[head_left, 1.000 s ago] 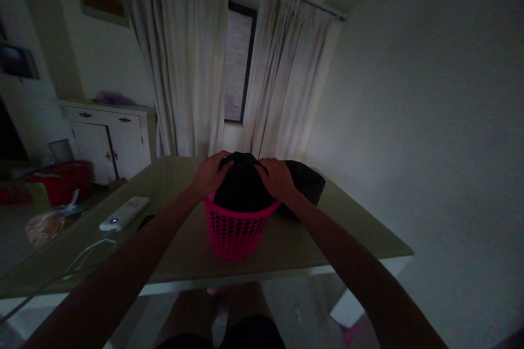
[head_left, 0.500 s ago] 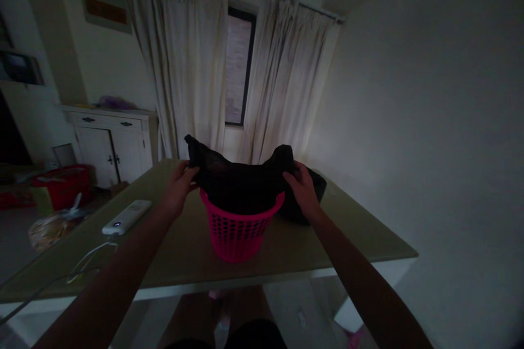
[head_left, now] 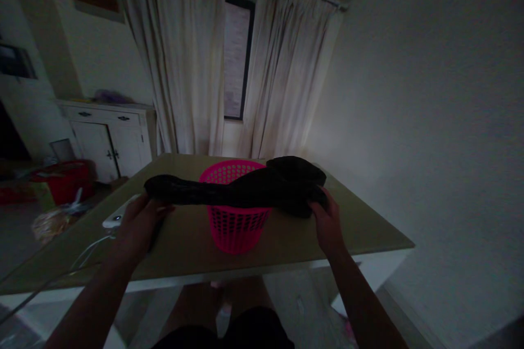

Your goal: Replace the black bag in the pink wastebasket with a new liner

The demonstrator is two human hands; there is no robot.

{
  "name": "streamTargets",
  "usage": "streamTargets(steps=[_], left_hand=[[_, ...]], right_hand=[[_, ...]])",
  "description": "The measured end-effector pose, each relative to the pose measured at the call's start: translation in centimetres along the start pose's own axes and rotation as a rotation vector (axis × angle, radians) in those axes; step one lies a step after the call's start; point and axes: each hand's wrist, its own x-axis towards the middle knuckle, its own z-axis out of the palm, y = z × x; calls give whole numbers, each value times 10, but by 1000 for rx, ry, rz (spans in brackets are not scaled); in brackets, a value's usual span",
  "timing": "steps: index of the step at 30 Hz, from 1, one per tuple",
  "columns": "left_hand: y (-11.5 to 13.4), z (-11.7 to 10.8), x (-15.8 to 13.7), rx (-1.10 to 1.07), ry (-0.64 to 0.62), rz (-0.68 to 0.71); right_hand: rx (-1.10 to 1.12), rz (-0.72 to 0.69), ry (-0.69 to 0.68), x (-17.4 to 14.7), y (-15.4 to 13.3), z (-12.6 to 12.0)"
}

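Observation:
A black plastic bag (head_left: 204, 192) is stretched sideways in front of and over the pink perforated basket (head_left: 237, 229). My left hand (head_left: 141, 221) grips its left end, fingers closed, beyond the basket's left side. At the right end my right hand (head_left: 327, 218) is closed on the bag near a dark bunched part. The basket stands upright on the table, its back rim and part of its inside showing above the bag. A second black bundle (head_left: 297, 169) lies behind at the right; where it ends and the held bag begins, I cannot make out.
The green-topped table (head_left: 295, 242) carries a white device (head_left: 112, 222) at the left, partly behind my left hand, with a cable (head_left: 88, 253) trailing over the front edge. A white cabinet (head_left: 126, 139) and a red container (head_left: 67, 180) stand beyond to the left.
The black bag has come up out of the basket and is pulled out wide. My left hand has moved left and down, my right hand right and slightly down.

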Motion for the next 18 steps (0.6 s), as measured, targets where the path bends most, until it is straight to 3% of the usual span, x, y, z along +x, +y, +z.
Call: streamTargets(steps=[3, 6, 9, 11, 16, 18], left_hand=[[1, 3, -19, -86, -148, -40], [6, 14, -31, -70, -254, 14], [15, 23, -32, -148, -120, 16], [23, 24, -32, -234, -55, -13], [38, 11, -40, -211, -131, -51], [38, 4, -46, -103, -130, -2]], right_hand=[[57, 82, -97, -15, -10, -6], [-45, 20, -123, -12, -30, -6], [-91, -34, -55, -5, -47, -6], [17, 17, -14, -2, -53, -7], [373, 206, 1, -7, -44, -22], [444, 253, -22, -13, -38, -28]])
